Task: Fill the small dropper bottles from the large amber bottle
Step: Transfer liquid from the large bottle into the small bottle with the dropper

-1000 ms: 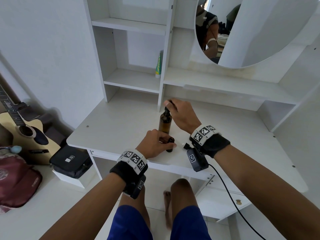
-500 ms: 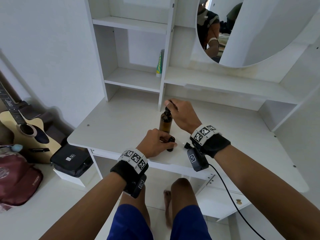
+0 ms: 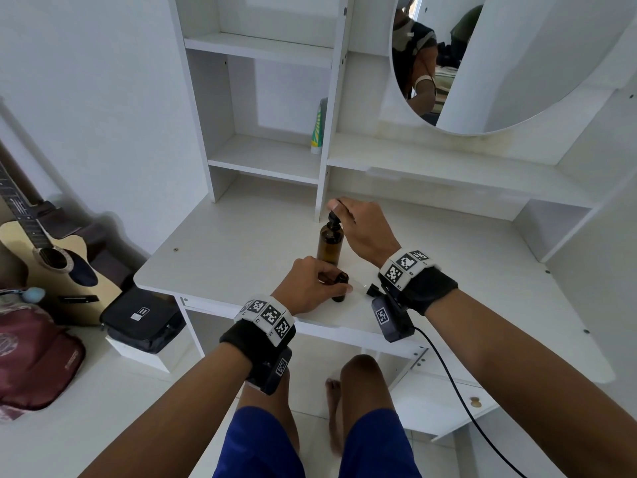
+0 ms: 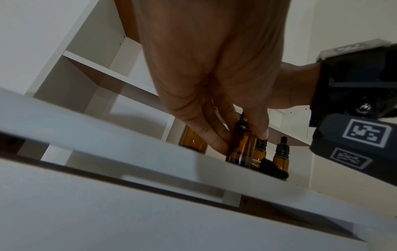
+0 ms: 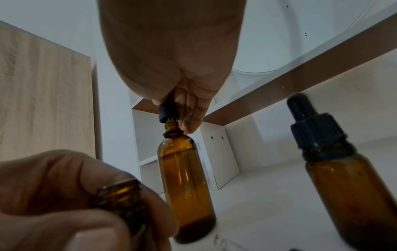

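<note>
Under the right hand (image 3: 365,232), whose fingers (image 5: 193,112) pinch the dropper cap (image 5: 168,110) just above the large amber bottle (image 5: 184,178), liquid seems ready to carry to the open small bottle (image 4: 241,146) pinched upright on the tabletop (image 3: 241,243) by the left hand (image 3: 310,284).

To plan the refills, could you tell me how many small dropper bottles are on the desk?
3. An open bottle is gripped by the left hand; a capped bottle stands just behind it; another capped one stands further right. More may be hidden behind the hands.
</note>
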{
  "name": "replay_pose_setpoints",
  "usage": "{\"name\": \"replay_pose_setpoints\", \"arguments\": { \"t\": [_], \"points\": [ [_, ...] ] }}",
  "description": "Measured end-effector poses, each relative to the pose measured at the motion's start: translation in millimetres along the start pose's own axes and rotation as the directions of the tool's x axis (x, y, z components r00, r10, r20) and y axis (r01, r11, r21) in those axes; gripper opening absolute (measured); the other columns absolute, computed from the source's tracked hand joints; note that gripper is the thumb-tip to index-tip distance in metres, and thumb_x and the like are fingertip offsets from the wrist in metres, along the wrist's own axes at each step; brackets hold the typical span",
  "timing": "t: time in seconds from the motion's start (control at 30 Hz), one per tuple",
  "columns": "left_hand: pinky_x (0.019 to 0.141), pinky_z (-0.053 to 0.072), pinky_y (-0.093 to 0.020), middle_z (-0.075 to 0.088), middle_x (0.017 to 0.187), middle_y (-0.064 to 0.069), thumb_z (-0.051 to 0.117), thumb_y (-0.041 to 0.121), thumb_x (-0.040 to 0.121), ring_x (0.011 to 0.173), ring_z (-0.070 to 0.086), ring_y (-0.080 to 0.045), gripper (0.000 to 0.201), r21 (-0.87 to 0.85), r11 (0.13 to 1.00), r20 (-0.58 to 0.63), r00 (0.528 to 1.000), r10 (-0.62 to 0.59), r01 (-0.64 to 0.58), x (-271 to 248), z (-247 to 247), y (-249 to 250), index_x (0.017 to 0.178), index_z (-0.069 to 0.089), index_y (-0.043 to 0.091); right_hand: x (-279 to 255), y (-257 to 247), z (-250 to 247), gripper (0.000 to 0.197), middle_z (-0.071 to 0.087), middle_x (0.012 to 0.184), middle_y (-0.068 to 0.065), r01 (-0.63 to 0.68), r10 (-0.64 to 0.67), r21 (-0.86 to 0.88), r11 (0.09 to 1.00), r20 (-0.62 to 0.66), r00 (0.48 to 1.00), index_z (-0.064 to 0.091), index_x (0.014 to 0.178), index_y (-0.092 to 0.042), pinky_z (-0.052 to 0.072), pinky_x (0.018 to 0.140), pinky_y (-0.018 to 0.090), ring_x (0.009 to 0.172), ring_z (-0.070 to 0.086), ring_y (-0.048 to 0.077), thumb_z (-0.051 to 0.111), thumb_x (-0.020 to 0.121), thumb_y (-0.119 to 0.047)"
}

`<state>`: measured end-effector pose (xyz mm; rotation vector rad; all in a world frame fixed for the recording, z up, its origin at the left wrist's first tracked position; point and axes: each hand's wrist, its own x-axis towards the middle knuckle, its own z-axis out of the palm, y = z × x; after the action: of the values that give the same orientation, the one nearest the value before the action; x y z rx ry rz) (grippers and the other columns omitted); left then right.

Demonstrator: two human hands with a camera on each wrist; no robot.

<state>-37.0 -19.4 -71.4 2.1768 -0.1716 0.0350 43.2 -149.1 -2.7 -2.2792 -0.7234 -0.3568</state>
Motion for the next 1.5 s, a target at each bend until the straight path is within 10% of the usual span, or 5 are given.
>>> {"name": "replay_pose_setpoints", "arguments": {
  "t": [0.83, 1.5],
  "points": [
    [0.068, 0.044, -0.004, 0.074, 0.095, 0.002, 0.078, 0.034, 0.079, 0.082, 0.065, -0.006, 0.028, 0.008, 1.0, -0.002, 1.0, -0.003, 0.003, 1.5, 0.8, -1.3, 0.102, 0.077, 0.017, 1.7, 1.2, 2.2, 0.04, 0.066, 0.071, 0.01, 0.01, -0.01, -0.017, 1.0, -0.021, 1.0, 0.067, 0.09, -0.003, 0.035, 0.055, 0.014, 0.061, 0.054, 0.02, 0.042, 0.104, -0.031],
    [0.077, 0.05, -0.012, 0.075, 0.096, 0.001, 0.079, 0.032, 0.079, 0.087, 0.068, -0.008, 0.028, -0.015, 1.0, 0.01, 1.0, -0.013, 0.013, 0.5, 0.0, 0.2, 0.103, 0.077, 0.016, 6.5, -7.7, -11.5, 0.037, 0.068, 0.076, 0.001, 0.022, -0.021, 0.007, 1.0, -0.023, 1.0, 0.07, 0.094, -0.005, 0.042, 0.062, 0.014, 0.065, 0.06, 0.01, 0.045, 0.103, -0.031]
  ]
}}
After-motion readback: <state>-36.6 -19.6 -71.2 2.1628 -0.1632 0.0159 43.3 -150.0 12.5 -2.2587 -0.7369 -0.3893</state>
